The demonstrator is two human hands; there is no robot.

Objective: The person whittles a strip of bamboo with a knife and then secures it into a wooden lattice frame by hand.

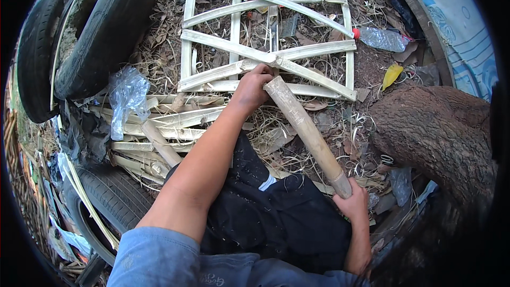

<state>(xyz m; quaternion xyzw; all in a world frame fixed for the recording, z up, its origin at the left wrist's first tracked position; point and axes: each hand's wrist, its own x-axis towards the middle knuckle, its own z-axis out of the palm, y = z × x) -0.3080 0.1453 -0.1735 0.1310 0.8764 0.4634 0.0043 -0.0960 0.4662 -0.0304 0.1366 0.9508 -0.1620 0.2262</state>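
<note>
A lattice of split bamboo strips point(297, 52) lies on the littered ground ahead, its pale strips crossing at slants inside a rough frame. My left hand point(253, 88) reaches to its near side, fingers closed at a strip just beneath a crossing; the fingertips are partly hidden. In my right hand point(353, 200) is the near end of a thick bamboo stick point(308, 133), gripped firmly. The stick slants up and to the left, its blunt far end close beside my left hand and the near strips of the lattice.
Old tyres point(106, 32) stand at the left, with another tyre point(114, 196) nearer. Loose bamboo strips point(180, 119) and a clear plastic bag point(127, 95) lie left of my arm. On the right are a tree trunk point(430, 133) and a plastic bottle point(381, 39).
</note>
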